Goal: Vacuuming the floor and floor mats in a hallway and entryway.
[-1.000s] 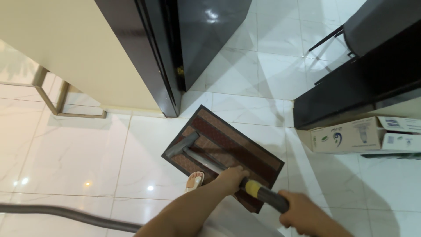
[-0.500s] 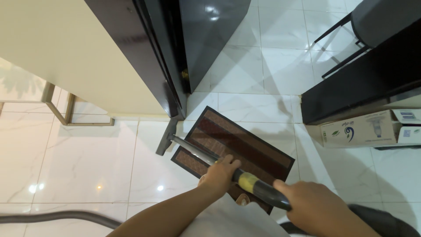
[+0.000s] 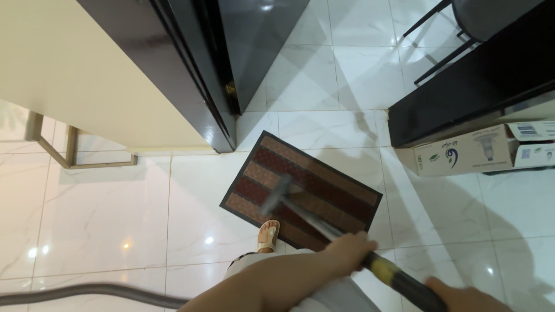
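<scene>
A brown striped doormat lies at an angle on the white tiled floor. A vacuum wand slants across it, and its blurred grey floor head rests on the mat's middle. My left hand grips the wand just above a yellow band. My right hand holds the dark handle end at the bottom right edge, partly cut off. My foot in a sandal stands at the mat's near edge.
A dark open door and its frame stand beyond the mat, beside a cream wall. A black cabinet and a cardboard box sit at the right. The grey vacuum hose runs along the floor at bottom left.
The floor head has moved from the bare floor off the mat's left corner back onto the mat's middle. Both hands have pulled the wand down and to the right.
</scene>
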